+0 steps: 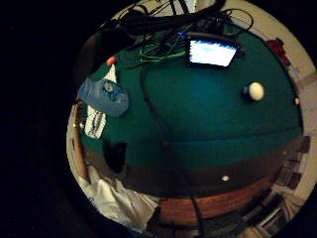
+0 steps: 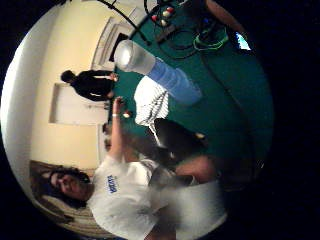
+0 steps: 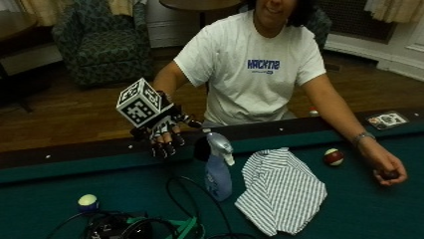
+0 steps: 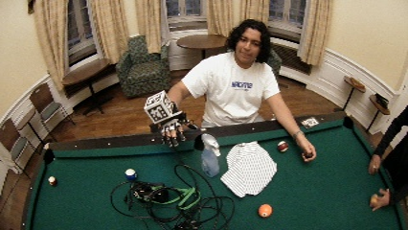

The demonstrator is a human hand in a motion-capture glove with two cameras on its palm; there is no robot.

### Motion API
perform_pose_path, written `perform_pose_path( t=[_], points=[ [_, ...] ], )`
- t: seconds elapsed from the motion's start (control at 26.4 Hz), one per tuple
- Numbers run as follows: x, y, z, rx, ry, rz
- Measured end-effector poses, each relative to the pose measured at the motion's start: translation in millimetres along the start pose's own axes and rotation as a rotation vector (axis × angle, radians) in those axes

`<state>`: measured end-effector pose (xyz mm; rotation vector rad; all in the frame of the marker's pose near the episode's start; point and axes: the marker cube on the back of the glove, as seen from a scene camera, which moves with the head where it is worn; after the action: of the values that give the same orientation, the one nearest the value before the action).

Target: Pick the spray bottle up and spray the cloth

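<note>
While the gloved right hand hangs open, it holds nothing.
Spray bottle stands just beside it; striped cloth beyond.

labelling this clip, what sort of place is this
Most likely a games or billiards room in a house or club: the work surface is a green-felt pool table with billiard balls on it, and curtained windows and an armchair behind.
</note>
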<state>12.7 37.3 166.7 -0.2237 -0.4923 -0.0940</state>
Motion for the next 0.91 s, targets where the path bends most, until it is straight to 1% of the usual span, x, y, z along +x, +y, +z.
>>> perform_pose_path(
  t=[0.15,0.26,0.53,0.79,0.91],
  points=[
    [0.4,-7.3,22.1,0.001,-0.250,-0.002],
    [-2.2,-17.3,36.6,0.025,-0.367,-0.002],
    [-12.6,-41.3,63.0,0.140,-0.493,0.016],
    [-16.7,-51.6,70.1,0.317,-0.591,0.022],
    [-19.2,-54.5,71.8,0.333,-0.619,0.008]
  ],
)
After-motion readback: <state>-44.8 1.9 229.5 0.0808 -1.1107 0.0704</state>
